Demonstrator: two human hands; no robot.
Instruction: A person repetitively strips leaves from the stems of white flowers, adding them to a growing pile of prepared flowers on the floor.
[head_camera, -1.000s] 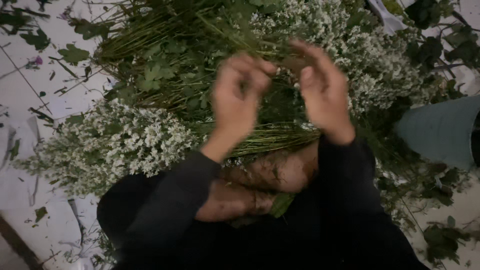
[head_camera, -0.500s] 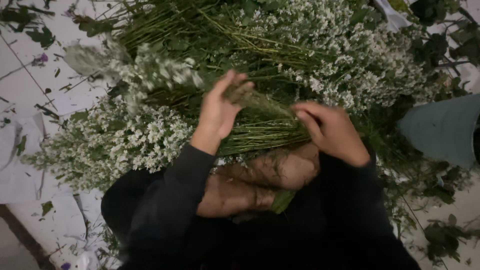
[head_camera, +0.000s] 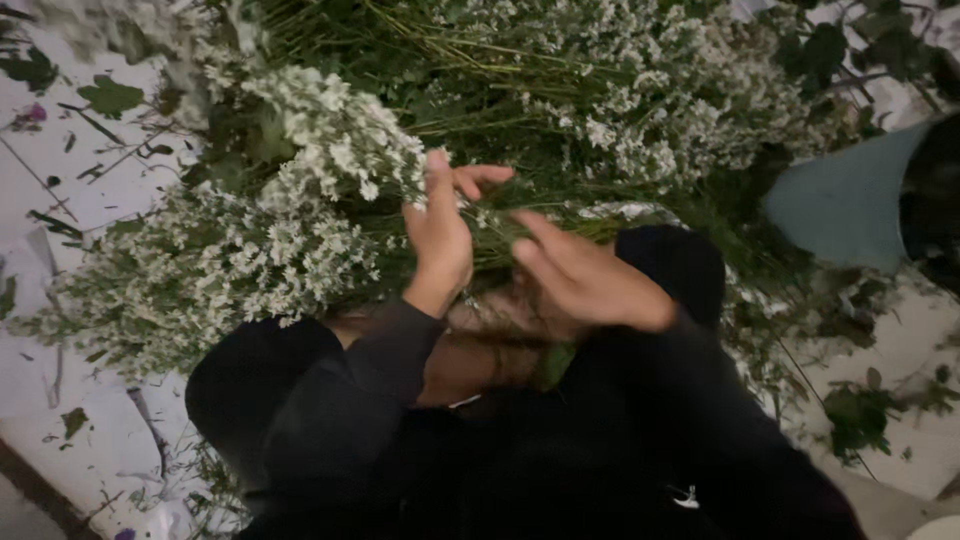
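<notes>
A: What's the left hand (head_camera: 440, 235) doing?

B: It's up w/ fingers closed round a bunch of tiny white flowers on thin green stems (head_camera: 335, 135). The bunch sticks up and to the left, a bit blurry.

A: And the right hand (head_camera: 590, 278)?

B: Flat and wide, fingers spread, pointing left. It holds nothing. It's just beside the left hand, not touching it.

A: Where's the rest of the flowers?

B: Big heap of the same white flowers w/ green stems (head_camera: 620, 90) lies on the floor in front of the person. More of them (head_camera: 200, 275) sit at the left, by the dark sleeve.

A: What's under it all?

B: White tile floor (head_camera: 100, 170) w/ loose green leaves (head_camera: 110, 97) on it.

A: Anything at the right?

B: A grey-blue round bucket (head_camera: 850, 205), near the heap. Can't tell what's in it.

A: The person?

B: Dark long sleeves, bare knees tucked under the arms.
</notes>
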